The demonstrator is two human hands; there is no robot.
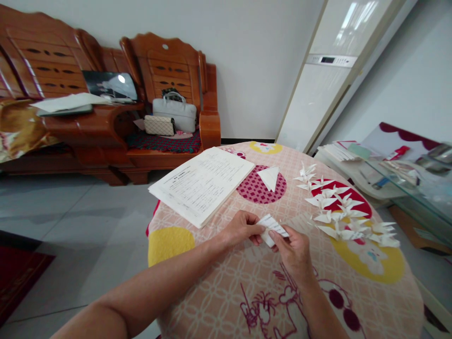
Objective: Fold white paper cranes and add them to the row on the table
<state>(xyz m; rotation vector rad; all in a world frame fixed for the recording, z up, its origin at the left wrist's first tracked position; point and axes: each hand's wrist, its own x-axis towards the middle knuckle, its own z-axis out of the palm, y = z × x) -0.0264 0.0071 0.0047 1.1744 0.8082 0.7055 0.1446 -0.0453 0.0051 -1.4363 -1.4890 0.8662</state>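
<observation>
Over the middle of the round table, both my hands pinch a small folded piece of printed paper (271,228). My left hand (245,228) grips its left edge between thumb and fingers. On the right side, my right hand (292,247) presses its thumb onto the lower part of the paper. Beyond them lies a white paper folded to a triangle (270,179). Several folded paper cranes (339,233) stand in loose rows to the right. A stack of printed sheets (203,186) rests at the far left of the table.
A patterned cloth (219,282) covers the table. Wooden armchairs (173,61) stand behind, with a grey handbag (176,113) on one seat. At the right, a glass-topped side table (406,193) holds papers and other items. A tall white cabinet-like unit (318,84) stands by the wall.
</observation>
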